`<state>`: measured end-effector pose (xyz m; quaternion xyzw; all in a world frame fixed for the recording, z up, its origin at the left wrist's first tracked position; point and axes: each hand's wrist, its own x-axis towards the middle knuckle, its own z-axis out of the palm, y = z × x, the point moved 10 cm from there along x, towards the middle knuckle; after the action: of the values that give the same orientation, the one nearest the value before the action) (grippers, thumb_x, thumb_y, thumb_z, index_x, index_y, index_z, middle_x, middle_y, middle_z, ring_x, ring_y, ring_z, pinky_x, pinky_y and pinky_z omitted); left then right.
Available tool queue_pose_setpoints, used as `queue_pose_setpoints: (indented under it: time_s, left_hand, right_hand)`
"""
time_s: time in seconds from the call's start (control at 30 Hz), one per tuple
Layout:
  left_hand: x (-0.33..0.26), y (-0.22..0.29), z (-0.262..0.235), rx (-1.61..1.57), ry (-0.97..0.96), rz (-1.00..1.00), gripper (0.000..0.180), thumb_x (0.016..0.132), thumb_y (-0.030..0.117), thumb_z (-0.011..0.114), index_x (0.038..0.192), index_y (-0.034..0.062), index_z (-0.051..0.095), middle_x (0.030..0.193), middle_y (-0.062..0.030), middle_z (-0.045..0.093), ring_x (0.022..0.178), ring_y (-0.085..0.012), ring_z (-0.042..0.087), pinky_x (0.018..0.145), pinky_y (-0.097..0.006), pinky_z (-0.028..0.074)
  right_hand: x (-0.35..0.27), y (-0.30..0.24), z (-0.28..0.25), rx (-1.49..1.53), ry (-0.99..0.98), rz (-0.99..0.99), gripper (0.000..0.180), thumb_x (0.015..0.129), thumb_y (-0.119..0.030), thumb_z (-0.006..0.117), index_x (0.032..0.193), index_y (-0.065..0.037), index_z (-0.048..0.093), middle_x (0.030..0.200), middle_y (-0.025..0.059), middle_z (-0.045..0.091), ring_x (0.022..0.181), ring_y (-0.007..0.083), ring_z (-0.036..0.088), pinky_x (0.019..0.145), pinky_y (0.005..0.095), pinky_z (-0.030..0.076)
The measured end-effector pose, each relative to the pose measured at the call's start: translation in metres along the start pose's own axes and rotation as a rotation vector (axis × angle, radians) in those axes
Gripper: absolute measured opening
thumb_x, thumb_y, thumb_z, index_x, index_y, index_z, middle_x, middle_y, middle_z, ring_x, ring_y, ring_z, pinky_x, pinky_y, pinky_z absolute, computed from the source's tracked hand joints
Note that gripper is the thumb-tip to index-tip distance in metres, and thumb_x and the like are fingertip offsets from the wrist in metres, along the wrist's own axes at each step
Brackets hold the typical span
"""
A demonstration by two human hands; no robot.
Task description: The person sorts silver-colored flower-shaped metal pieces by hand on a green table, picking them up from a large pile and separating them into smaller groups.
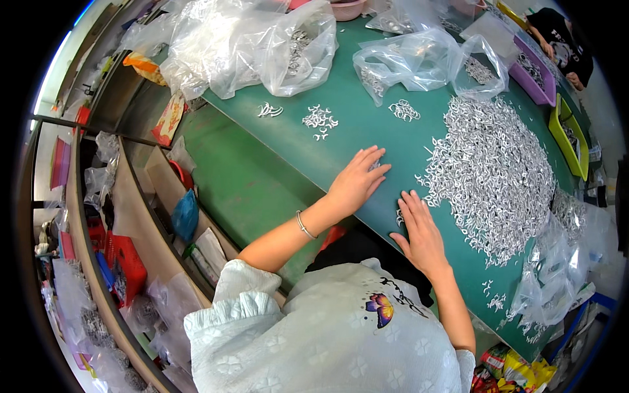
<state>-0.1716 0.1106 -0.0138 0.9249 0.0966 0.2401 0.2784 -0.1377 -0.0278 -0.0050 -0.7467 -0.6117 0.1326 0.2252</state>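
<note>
Under the left hand point(354, 185), fingers extended and slightly apart, small curved silver metal pieces point(375, 165) partly show on the flat dark-green tabletop point(360, 121). Right hand point(420, 232) palm down, long fingers nearly together, thumb apart; few pieces just left of them. Large silver metal heap point(491, 170) right of right fingertips. Loose silver cluster point(320, 118) beyond left fingers; clear plastic bags point(413, 62) farther out.
</note>
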Motion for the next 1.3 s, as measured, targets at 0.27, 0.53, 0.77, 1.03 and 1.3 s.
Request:
queue_pose_setpoints:
  time_s: [0.27,0.53,0.77,1.03,1.3]
  left_hand:
    - [-0.02,0.006,-0.006,-0.029,-0.012,-0.039,0.032,0.084,-0.001,0.062,0.115,0.0049,0.064,0.134,-0.0137,0.054,0.127,-0.0331,0.049,0.108,-0.046,0.039]
    - [-0.03,0.007,-0.012,0.0,0.101,-0.097,0.031,0.082,-0.002,0.063,0.113,0.003,0.063,0.131,-0.0127,0.056,0.122,-0.0331,0.052,0.104,-0.043,0.043]
    - [-0.03,0.007,-0.016,-0.016,0.175,-0.144,0.029,0.081,-0.003,0.064,0.11,0.0014,0.062,0.125,-0.0118,0.059,0.118,-0.0332,0.054,0.1,-0.041,0.045]
    - [-0.033,0.006,-0.013,-0.026,0.171,-0.151,0.03,0.081,-0.002,0.065,0.111,0.001,0.06,0.125,-0.0121,0.058,0.118,-0.0324,0.054,0.098,-0.04,0.046]
    - [-0.033,0.006,-0.012,-0.024,0.153,-0.132,0.03,0.08,-0.002,0.064,0.11,-0.0002,0.06,0.124,-0.0136,0.057,0.119,-0.0318,0.053,0.098,-0.039,0.047]
  right_hand:
    - [0.022,-0.008,0.008,-0.083,-0.003,0.002,0.063,0.087,-0.02,0.065,0.139,0.005,0.038,0.148,0.0181,0.034,0.14,0.0332,0.031,0.114,0.0443,0.029]
    - [0.049,-0.007,0.016,-0.125,0.057,-0.028,0.048,0.094,-0.01,0.05,0.137,0.006,0.039,0.148,0.0194,0.034,0.14,0.0339,0.031,0.114,0.0447,0.028]
    - [0.091,-0.002,0.017,-0.097,0.113,-0.111,0.045,0.093,-0.005,0.048,0.135,0.007,0.041,0.146,0.0198,0.037,0.138,0.0345,0.033,0.114,0.0443,0.029]
    - [0.144,0.004,0.019,-0.116,0.086,-0.209,0.044,0.092,-0.003,0.047,0.135,0.003,0.043,0.146,0.0156,0.038,0.139,0.0315,0.033,0.115,0.0424,0.029]
    - [0.212,-0.014,0.043,0.015,0.009,-0.403,0.042,0.096,-0.014,0.049,0.136,0.0,0.043,0.145,0.0153,0.041,0.137,0.0299,0.036,0.115,0.0414,0.03]
